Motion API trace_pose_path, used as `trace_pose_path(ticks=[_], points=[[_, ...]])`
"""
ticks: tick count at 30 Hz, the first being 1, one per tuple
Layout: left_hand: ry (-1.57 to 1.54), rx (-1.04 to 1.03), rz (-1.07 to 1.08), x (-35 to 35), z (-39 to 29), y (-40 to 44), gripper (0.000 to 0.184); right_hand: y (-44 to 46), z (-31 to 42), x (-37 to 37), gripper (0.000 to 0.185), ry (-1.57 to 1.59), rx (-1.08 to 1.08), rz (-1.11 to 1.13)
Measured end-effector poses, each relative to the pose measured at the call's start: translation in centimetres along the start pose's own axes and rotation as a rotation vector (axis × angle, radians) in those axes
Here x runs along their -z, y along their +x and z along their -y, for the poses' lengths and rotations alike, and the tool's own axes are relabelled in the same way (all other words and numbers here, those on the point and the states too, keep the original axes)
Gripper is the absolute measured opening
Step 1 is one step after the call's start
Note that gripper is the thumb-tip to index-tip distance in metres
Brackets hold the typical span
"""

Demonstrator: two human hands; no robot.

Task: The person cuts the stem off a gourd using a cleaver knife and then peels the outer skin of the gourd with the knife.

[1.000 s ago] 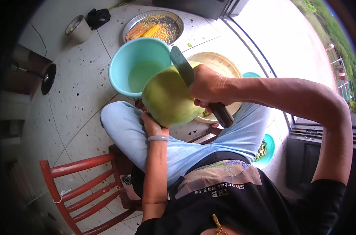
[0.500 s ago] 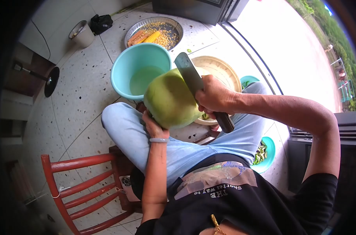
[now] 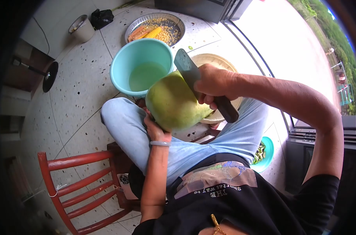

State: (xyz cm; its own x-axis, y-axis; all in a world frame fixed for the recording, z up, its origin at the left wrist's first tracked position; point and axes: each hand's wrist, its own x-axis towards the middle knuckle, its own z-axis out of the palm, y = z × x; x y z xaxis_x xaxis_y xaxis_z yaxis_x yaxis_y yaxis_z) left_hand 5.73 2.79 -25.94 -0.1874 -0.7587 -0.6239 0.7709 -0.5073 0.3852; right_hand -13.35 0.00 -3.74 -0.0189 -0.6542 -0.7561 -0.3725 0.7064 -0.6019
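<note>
A large pale-green melon [image 3: 174,103] is held tilted above my lap. My left hand [image 3: 156,128] is wrapped around its lower left side, the fingers partly hidden beneath it. In my right hand [image 3: 217,84], closed around the dark handle, is a cleaver [image 3: 187,70]. Its broad blade lies against the melon's upper right side, and whether the edge is in the skin I cannot tell. Just beyond the melon stands a turquoise bucket [image 3: 121,58] with pale liquid inside. A shallow cream basin [image 3: 215,60] sits partly hidden behind my right hand.
A metal tray [image 3: 182,31] with corn cobs and loose kernels lies on the floor at the back. At right is a turquoise bowl [image 3: 269,156] of green pieces. A red wooden chair [image 3: 82,162], a grey bin [image 3: 83,33] and a black bag [image 3: 101,18] stand around.
The cleaver and my right hand have shifted slightly up and away, with the forearm raised a little. The melon has moved slightly right. My left hand keeps its hold.
</note>
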Motion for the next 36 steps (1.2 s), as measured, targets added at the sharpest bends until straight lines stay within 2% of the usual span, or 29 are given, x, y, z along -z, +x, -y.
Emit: trace_pose_path(ticks=[3, 5, 7, 8, 9, 11, 14, 18, 22, 23, 32, 36], points=[[0.004, -0.001, -0.011, 0.1, 0.0, 0.4, 0.034, 0.5, 0.9, 0.5, 0.023, -0.030, -0.030, 0.034], [0.001, 0.011, -0.015, 0.1, 0.0, 0.5, 0.034, 3.6, 0.6, 2.0, 0.023, -0.124, -0.010, 0.150], [-0.001, 0.011, 0.007, 1.1, 0.2, 1.3, 0.033, 2.8, 2.4, 2.1, 0.022, -0.041, -0.160, 0.111], [-0.001, 0.011, 0.018, 1.0, 0.1, 1.3, 0.033, 1.9, 3.5, 1.9, 0.021, -0.127, -0.217, 0.083], [0.001, 0.029, 0.015, 0.9, 0.0, 1.2, 0.033, 1.6, 2.9, 1.7, 0.022, -0.152, -0.132, 0.130], [0.004, 0.068, 0.014, 0.5, -0.2, 1.0, 0.032, -0.6, 2.3, 0.3, 0.023, -0.039, -0.069, 0.056], [-0.045, 0.097, 0.066, 0.8, -0.3, 1.1, 0.031, -1.6, 1.1, -0.8, 0.022, -0.003, -0.047, -0.016], [-0.014, 0.133, 0.048, 0.3, -0.8, 1.0, 0.030, -2.9, -0.9, -1.4, 0.018, -0.032, -0.003, 0.031], [-0.043, 0.144, 0.078, 0.6, -0.7, 1.3, 0.031, -5.0, -1.9, -1.7, 0.013, -0.092, 0.004, -0.002], [-0.049, 0.139, 0.088, 0.6, -0.7, 1.3, 0.031, -5.3, -2.3, -1.7, 0.015, -0.244, 0.042, 0.025], [0.027, 0.284, 0.079, -2.5, -2.7, 0.1, 0.057, -2.7, -1.2, -1.7, 0.016, -0.307, 0.084, -0.080], [0.021, 0.301, 0.087, -2.6, -2.8, 0.2, 0.059, -2.2, -0.5, -1.8, 0.018, -0.315, 0.064, -0.062]])
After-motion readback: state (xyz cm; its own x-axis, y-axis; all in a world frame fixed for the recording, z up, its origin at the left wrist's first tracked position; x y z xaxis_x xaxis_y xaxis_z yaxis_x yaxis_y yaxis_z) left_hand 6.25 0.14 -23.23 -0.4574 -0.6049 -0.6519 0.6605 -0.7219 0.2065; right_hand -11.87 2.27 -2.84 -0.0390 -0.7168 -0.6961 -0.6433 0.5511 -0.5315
